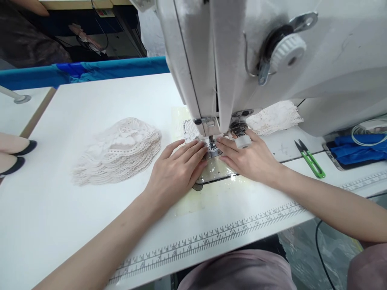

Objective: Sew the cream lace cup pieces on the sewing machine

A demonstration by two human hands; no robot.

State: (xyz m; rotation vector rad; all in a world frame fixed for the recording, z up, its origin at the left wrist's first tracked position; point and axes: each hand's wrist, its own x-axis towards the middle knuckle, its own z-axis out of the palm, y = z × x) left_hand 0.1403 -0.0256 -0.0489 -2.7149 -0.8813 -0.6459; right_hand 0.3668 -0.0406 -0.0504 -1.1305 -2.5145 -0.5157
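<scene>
A white lace piece (190, 128) lies under the needle and presser foot (211, 141) of a sewing machine (196, 60). My left hand (178, 167) rests on it from the left, fingers stretched out flat beside the foot. On the other side, my right hand (249, 157) lies with its fingers extended toward the foot, fingertips on the lace. Parts of the lace are hidden by both hands and the machine head. To the left sits a layered stack of white lace pieces (121, 151). More white lace (276, 117) lies behind my right hand.
Green-handled thread snips (311, 159) lie right of my right arm, near a phone (334, 155) and blue cloth (359, 149). A printed ruler (208, 241) runs along the table's front edge. Blue fabric (121, 68) borders the far edge. Another person's fingers (12, 157) show at left.
</scene>
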